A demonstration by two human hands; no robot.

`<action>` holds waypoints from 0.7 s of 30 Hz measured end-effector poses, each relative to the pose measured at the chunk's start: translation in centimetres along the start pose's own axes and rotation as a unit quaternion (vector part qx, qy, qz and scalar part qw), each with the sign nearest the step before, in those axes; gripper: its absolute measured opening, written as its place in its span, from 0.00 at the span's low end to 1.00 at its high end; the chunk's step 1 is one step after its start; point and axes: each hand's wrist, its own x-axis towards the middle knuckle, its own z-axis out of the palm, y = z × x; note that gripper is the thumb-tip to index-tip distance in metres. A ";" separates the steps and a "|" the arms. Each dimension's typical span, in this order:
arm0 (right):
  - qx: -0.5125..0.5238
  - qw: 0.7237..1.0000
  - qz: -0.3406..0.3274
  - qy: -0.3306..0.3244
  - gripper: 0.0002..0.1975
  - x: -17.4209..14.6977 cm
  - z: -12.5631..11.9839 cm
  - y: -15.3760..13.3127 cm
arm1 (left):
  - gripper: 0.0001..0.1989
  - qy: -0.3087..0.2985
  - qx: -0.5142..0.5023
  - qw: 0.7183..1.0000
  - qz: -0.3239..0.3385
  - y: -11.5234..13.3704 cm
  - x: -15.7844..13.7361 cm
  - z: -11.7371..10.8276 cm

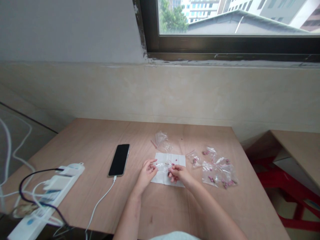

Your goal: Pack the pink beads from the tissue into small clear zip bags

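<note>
My left hand [149, 169] is closed in a pinch on one end of a thin, pale cord [162, 164]. The cord runs across to my right hand [176, 173], whose thumb and fingers are also pinched together on it. Small dark and pink pieces show at the right fingertips, too tiny to make out fully. Both hands are over a white sheet [162, 180] lying on the table. A few small pink beads [176, 160] rest on the sheet, near its upper right corner.
Clear plastic bags [220, 170] with small pink pieces lie to the right. Another clear bag [162, 140] is behind the sheet. On the left are a phone [119, 160] on a white cable [101, 199] and a power strip [60, 193]. A red chair [282, 183] stands right of the table [225, 213].
</note>
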 end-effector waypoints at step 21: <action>-0.163 0.937 -0.108 0.291 0.08 6.1 -7.0 -7.3 | 0.12 0.044 0.011 0.999 0.009 0.5 0.3 -0.8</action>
